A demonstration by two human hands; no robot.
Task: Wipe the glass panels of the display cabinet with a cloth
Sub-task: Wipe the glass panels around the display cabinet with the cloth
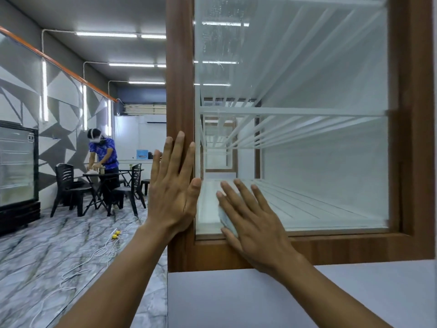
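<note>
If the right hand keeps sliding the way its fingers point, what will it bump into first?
Probably the cabinet's wooden post. The right hand points up and leftward across the glass panel, free until that post; the left hand sits just beside that line.

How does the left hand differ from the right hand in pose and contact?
The left hand rests bare on the brown wooden frame, fingers pointing up; the right hand presses a small white cloth on the glass panel, fingers slanting up-left. The left hand sits higher than the right hand. Both are flat, fingers straight and spread.
</note>
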